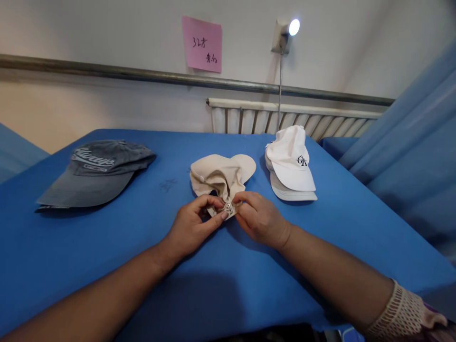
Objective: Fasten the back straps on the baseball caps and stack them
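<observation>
A beige cap (pixel 219 176) lies upside down in the middle of the blue table (pixel 89 247), its brim pointing away. My left hand (pixel 192 227) pinches the cap's back strap by the small metal buckle (pixel 228 207). Opposite it, my right hand (pixel 260 219) pinches the strap from the other side of the buckle. Both hands rest on the table with fingers closed on the strap.
A dark grey cap (pixel 96 171) with white lettering lies at the left. White caps (pixel 290 164) are stacked at the right. A radiator (pixel 285 118), a rail, a pink note (pixel 202 43) and a lit lamp (pixel 289 29) are on the wall behind. Blue fabric (pixel 409 142) hangs at the right.
</observation>
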Available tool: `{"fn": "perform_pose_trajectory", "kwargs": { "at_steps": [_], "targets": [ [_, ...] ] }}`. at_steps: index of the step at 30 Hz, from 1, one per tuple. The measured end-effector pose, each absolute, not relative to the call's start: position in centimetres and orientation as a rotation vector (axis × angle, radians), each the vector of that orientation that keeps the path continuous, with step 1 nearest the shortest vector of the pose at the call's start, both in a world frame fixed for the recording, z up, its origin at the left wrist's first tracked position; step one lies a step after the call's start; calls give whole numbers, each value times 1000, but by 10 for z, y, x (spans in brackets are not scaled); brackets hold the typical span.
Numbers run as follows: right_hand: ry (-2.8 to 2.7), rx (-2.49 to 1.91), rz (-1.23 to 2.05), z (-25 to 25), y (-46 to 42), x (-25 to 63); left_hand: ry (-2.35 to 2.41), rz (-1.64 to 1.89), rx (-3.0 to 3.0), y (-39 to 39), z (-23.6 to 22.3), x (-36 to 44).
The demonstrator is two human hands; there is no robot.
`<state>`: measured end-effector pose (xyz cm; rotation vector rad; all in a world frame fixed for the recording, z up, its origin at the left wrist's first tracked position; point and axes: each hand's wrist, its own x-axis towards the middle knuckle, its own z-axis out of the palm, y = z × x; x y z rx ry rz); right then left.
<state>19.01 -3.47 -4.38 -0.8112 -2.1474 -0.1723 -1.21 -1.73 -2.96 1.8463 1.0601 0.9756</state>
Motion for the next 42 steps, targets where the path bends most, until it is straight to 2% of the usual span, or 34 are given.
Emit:
{"fn": "perform_pose_trajectory", "kwargs": {
  "at_steps": [30,42],
  "targets": [
    [-2210,-881,-71,-48,-36,182,1262,999,1777,-18,-30,-6],
    [-2208,-839,-90,-56,-34,179,1250,810,1930,-13,-21,-14]
  ]
}}
